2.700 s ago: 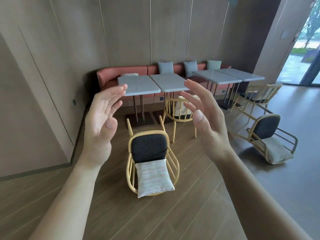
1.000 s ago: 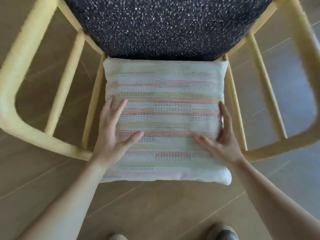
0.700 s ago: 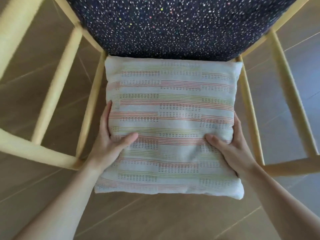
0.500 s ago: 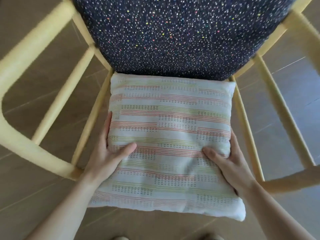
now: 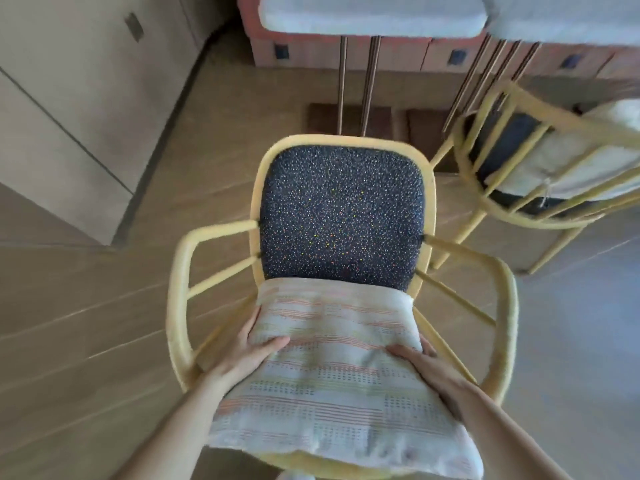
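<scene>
A pale cushion (image 5: 332, 372) with thin red and green stripes sits in front of me, over the back of a yellow chair (image 5: 180, 271) that lies tipped over on the floor. The chair's dark speckled seat pad (image 5: 341, 216) faces up beyond the cushion. My left hand (image 5: 242, 358) grips the cushion's left edge, thumb on top and fingers under it. My right hand (image 5: 433, 370) grips the right edge the same way. The cushion's near edge hangs past the chair frame.
A second yellow chair (image 5: 540, 161) with a white cushion lies tilted at the right. Grey-topped tables (image 5: 374, 12) on thin metal legs stand ahead, before a pink bench. A beige wall (image 5: 69, 98) runs along the left. Wooden floor surrounds the chair.
My view has pulled back and up from the chair, so the tables are in sight. Both hands keep their grip on the cushion's edges, and its near part has risen.
</scene>
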A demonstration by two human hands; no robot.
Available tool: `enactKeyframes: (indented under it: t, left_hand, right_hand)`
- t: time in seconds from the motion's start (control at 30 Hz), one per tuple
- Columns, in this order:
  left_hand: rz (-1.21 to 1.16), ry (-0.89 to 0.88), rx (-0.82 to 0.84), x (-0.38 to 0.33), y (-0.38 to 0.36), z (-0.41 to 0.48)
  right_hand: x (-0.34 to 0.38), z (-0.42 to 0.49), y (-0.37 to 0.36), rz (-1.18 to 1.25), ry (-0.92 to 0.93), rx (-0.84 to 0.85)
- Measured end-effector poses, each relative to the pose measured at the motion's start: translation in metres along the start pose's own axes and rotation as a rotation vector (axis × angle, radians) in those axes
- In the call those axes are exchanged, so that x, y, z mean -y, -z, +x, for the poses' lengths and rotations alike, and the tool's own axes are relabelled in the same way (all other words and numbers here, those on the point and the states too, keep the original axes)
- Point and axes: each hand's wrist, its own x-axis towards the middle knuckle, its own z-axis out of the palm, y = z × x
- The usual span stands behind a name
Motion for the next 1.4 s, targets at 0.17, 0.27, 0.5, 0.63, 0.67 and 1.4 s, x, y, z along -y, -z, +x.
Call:
enactKeyframes:
  t: [0.17, 0.27, 0.5, 0.63, 0.67, 1.4]
  left_hand:
    - [0.084, 0.034, 0.021, -0.079, 0.023, 0.034]
    - [0.076, 0.09, 0.054, -0.109, 0.034, 0.057]
    - [0.111, 0.197, 0.146, -0.183, 0.053, 0.113]
    - [0.181, 0.237, 0.197, -0.233, 0.064, 0.151]
    - [0.201, 0.241, 0.21, -0.246, 0.068, 0.161]
    - [0.297, 0.244, 0.29, -0.318, 0.087, 0.251]
  right_hand:
    - [0.094, 0.006, 0.013, -0.129, -0.123, 0.007]
    - [0.137, 0.021, 0.021, -0.173, -0.173, -0.001]
    - [0.222, 0.055, 0.038, -0.311, -0.25, 0.066]
    - [0.283, 0.08, 0.051, -0.327, -0.296, 0.157]
    - [0.298, 0.088, 0.054, -0.309, -0.311, 0.188]
    - [0.387, 0.147, 0.07, -0.5, -0.292, -0.006]
